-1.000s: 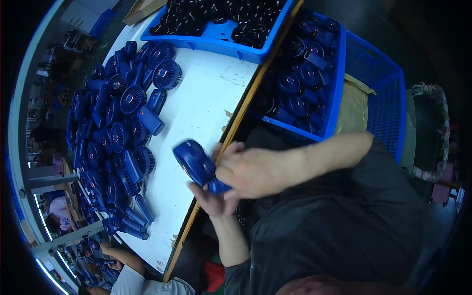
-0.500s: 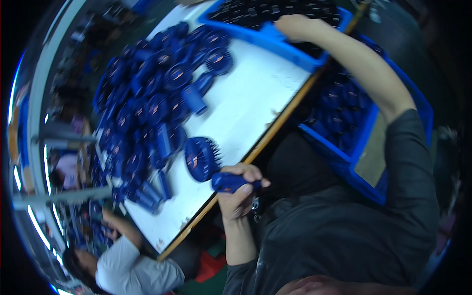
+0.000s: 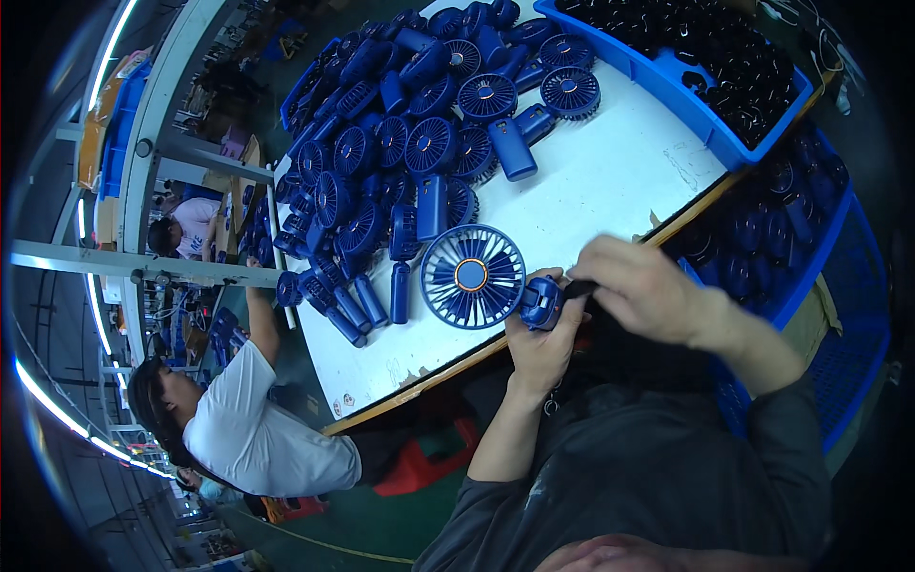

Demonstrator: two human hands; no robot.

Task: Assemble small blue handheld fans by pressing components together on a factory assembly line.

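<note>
My left hand [image 3: 541, 351] is wrapped around the handle of a blue handheld fan [image 3: 472, 276]. The fan's round grille, with a copper-coloured ring at its hub, faces up over the table edge. Right beside it, my right hand [image 3: 643, 286] pinches a small black strap [image 3: 579, 288] against the handle's end. Whether the strap is fastened to the handle cannot be made out, because fingers cover that spot.
A large heap of blue handheld fans [image 3: 429, 145] covers the far left of the white table [image 3: 610, 181]. At the back right stands a blue bin [image 3: 667, 81] of small black pieces. Below the table's right edge, a blue crate [image 3: 796, 305] contains more fans. A co-worker [image 3: 276, 419] sits at left.
My right hand has come from the bin of black pieces back to the fan, bringing a black strap. The held fan has turned its grille upward. The whole view has shifted.
</note>
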